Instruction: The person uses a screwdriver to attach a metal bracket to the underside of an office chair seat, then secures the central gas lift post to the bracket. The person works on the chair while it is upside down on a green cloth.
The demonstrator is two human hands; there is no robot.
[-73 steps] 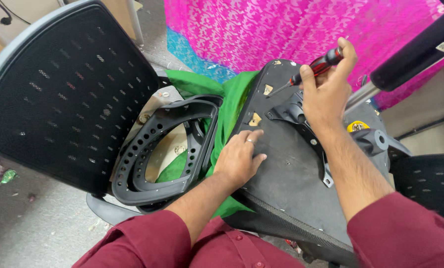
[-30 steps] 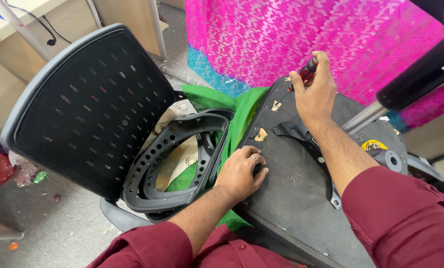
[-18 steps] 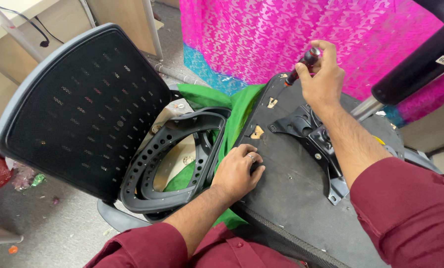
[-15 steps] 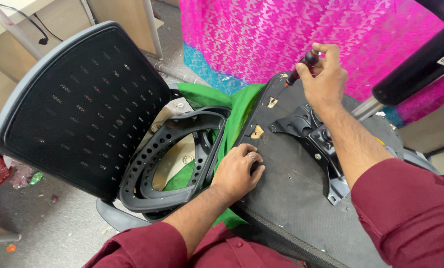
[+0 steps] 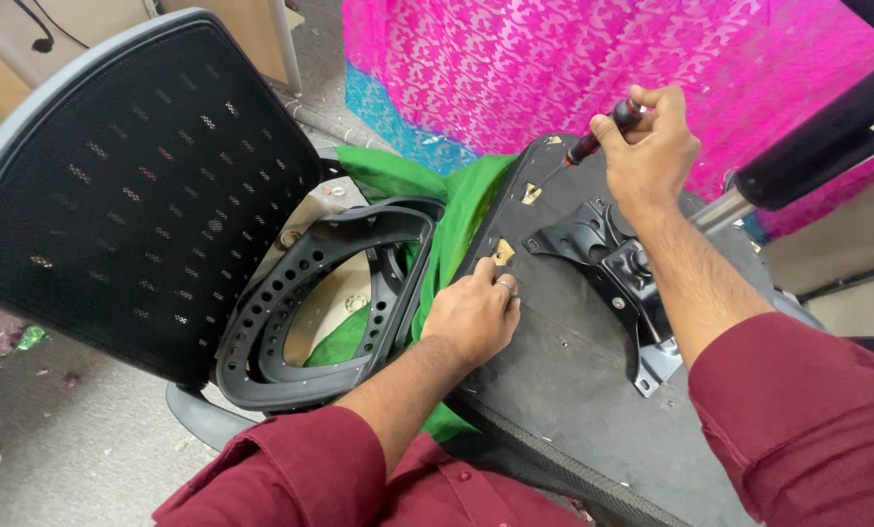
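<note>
the upturned chair seat lies underside up across the person's lap, metal bracket exposed. the right hand has its grip clamped round a red-and-black screwdriver, tip angled down to the seat's far edge, apparently to reach a fastener. the left hand presses flat on the near edge, fingers together, holding nothing, seemingly to steady it. a black mesh chair back and green cloth lie just beside.

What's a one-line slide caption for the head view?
Right hand drives a red-handled screwdriver into an upturned chair seat base while the left hand steadies it.
</note>
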